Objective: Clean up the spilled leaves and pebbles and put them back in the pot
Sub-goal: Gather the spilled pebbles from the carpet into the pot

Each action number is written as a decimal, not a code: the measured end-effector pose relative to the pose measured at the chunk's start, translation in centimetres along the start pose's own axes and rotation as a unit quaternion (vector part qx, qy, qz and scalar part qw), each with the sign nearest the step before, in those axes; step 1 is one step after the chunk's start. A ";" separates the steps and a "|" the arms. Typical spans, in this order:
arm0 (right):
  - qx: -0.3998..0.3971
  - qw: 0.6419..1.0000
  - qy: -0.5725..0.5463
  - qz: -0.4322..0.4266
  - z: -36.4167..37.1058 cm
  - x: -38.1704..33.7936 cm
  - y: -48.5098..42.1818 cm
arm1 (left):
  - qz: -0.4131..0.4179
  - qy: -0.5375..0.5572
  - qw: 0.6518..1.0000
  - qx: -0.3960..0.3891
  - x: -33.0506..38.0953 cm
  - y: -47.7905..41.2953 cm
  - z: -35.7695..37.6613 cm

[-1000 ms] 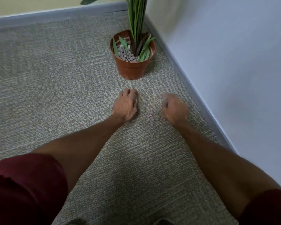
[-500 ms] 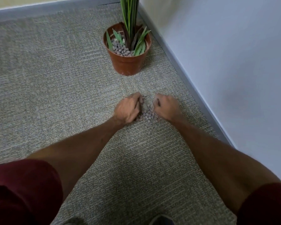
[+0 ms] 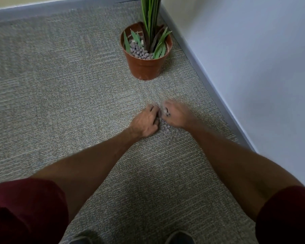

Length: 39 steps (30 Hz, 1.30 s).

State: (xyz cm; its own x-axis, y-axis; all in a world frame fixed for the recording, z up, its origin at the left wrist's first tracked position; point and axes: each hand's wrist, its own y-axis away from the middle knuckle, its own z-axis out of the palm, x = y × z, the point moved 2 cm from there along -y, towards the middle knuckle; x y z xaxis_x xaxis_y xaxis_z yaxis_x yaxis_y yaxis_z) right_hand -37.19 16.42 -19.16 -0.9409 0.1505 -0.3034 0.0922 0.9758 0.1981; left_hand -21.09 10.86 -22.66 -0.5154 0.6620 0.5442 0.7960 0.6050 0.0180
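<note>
A small heap of grey-brown pebbles (image 3: 165, 129) lies on the carpet in front of me. My left hand (image 3: 145, 122) and my right hand (image 3: 176, 115) meet over the heap's far side, fingers curled inward around the pebbles. Several pebbles show between the right hand's fingers. A few loose pebbles (image 3: 171, 138) trail toward me from the heap. Beyond the hands stands the terracotta pot (image 3: 144, 67), upright. It holds a tall green plant, more pebbles and several green leaves (image 3: 158, 48) tucked inside its rim.
Grey-beige carpet (image 3: 60, 85) covers the floor. A pale wall with a grey baseboard (image 3: 217, 99) runs diagonally along the right, close to the pot and hands. Another baseboard (image 3: 51, 9) crosses the back. My shoes (image 3: 179, 237) show at the bottom edge.
Both hands have drawn together from about a hand's width apart until they touch, sweeping the scattered pebbles into a tighter heap between them. Their fingers have curled in.
</note>
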 end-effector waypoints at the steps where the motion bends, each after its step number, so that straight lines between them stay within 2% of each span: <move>1: -0.008 1.000 0.005 -0.006 0.2 0.0 1.0 | 0.011 0.000 1.000 -0.008 0.1 0.4 0.1; 4: -0.035 0.999 0.029 -0.029 0.5 0.0 3.5 | 0.059 -0.005 0.998 -0.036 0.9 1.9 0.6; 6: -0.042 0.998 0.006 -0.046 -0.2 0.0 4.5 | 0.078 -0.010 0.996 -0.036 1.4 2.7 0.5; 8: -0.011 0.999 -0.028 -0.043 -1.3 0.5 5.4 | 0.068 -0.013 0.998 -0.008 1.6 3.3 0.1; 10: 0.006 1.000 -0.018 -0.002 -2.2 1.9 6.1 | 0.047 -0.025 0.999 0.011 1.6 3.7 -0.6; 11: -0.010 1.000 -0.014 0.016 -2.4 2.6 6.6 | 0.035 -0.041 0.999 0.005 1.5 3.9 -0.8; 14: -0.124 0.990 -0.039 0.054 -1.6 3.3 8.1 | 0.013 -0.090 0.994 -0.056 1.3 4.2 -1.2; 16: -0.149 0.985 -0.048 0.070 -0.3 2.7 8.9 | 0.009 -0.089 0.992 -0.092 1.5 4.2 -1.3; 21: -0.098 0.990 -0.080 0.055 1.6 0.3 8.4 | 0.017 -0.069 0.991 -0.110 2.5 3.9 -0.8; 26: -0.099 0.990 -0.098 0.015 1.7 -0.5 7.7 | 0.035 -0.033 0.994 -0.100 3.4 4.3 0.2; 35: -0.043 0.995 -0.093 -0.017 0.1 -0.2 7.8 | 0.016 0.008 0.997 -0.078 2.7 4.5 -0.8; 39: -0.010 0.988 -0.150 -0.025 -1.9 -0.7 8.6 | -0.023 0.034 0.996 -0.074 2.4 4.6 -1.1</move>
State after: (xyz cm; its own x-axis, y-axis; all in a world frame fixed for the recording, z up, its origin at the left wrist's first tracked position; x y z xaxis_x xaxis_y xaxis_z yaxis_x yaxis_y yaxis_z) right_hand -36.35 24.37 -15.47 -0.8049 0.1460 -0.5751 0.0398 0.9804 0.1932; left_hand -18.33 14.71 -20.31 -0.5343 0.6007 0.5946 0.8123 0.5595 0.1647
